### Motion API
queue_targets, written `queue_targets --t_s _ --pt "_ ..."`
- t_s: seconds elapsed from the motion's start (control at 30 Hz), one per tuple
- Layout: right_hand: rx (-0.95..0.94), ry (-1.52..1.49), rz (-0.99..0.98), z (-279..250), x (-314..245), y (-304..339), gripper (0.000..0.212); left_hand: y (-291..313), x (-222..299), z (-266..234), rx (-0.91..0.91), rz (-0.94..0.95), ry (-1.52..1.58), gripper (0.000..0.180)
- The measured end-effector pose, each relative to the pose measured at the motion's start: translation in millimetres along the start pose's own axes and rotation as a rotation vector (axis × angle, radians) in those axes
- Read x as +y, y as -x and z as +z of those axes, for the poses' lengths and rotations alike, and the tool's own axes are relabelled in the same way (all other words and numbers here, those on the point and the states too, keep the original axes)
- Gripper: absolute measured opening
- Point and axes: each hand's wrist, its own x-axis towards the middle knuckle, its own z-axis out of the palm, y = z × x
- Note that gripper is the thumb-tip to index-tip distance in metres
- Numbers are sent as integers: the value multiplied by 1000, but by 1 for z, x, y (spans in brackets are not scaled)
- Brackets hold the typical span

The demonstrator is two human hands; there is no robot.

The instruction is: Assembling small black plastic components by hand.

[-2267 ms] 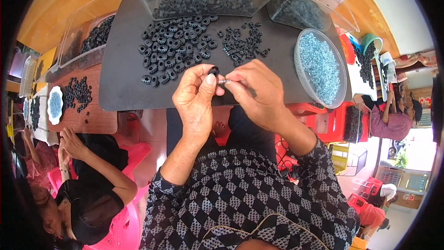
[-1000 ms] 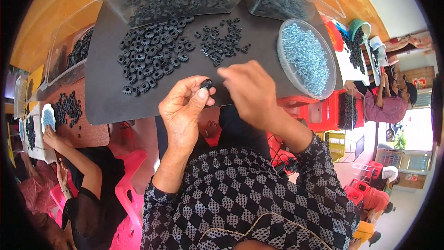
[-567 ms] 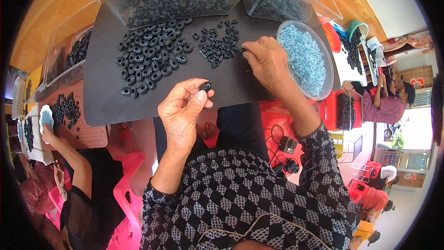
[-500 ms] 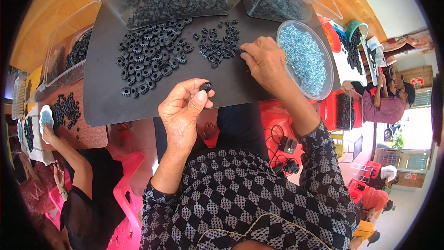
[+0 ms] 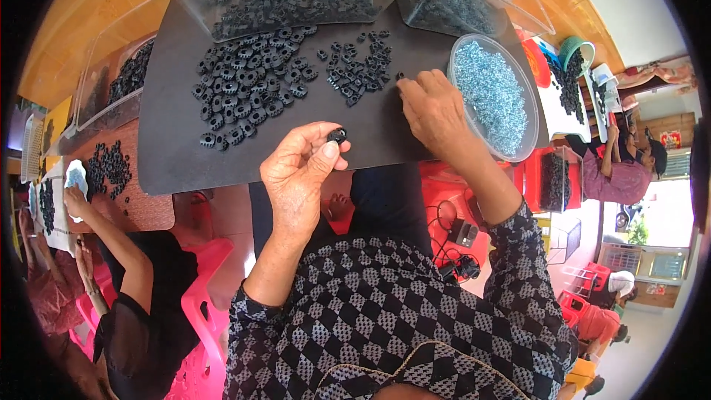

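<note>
Between the thumb and fingers of my left hand (image 5: 300,170) is a small black plastic part (image 5: 338,135), held just over the table's near edge. My right hand (image 5: 433,115) is farther right, over the table beside the bowl, its fingers curled together and pointing down. One small black piece (image 5: 400,75) shows right at its fingertips; whether they grip it is hidden. To the left of that hand lies a loose group of small black pieces (image 5: 361,67). A bigger pile of black toothed parts (image 5: 248,85) spreads over the table's left half. A clear round bowl (image 5: 530,115) holds light-blue glittering small pieces.
A clear bin (image 5: 296,7) of black parts stands at the table's far side, with another clear bin (image 5: 444,4) beside it. The dark table (image 5: 178,155) ends close to my lap. On the left, a co-worker's hand (image 5: 75,201) reaches to a white dish at a brown table.
My right hand has drawn slightly right and its fingers have curled further under. The left hand keeps the black part in its pinch. The whole view has shifted slightly.
</note>
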Motion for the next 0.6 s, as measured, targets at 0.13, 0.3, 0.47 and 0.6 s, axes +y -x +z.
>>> queue_targets --t_s 0.13,0.3,0.47,0.6 --pt "105 -343 137 -13 -15 4 8 0 0 0 -8 -14 -5 20" --pt "-1 -1104 524 -26 -51 -2 12 1 4 1 11 -25 -20 20" --pt "45 -1617 476 -22 -73 -10 10 0 8 0 -49 -37 -1 19" --pt "67 -1582 508 -19 -79 -10 11 1 8 -1 -44 -47 22 18"
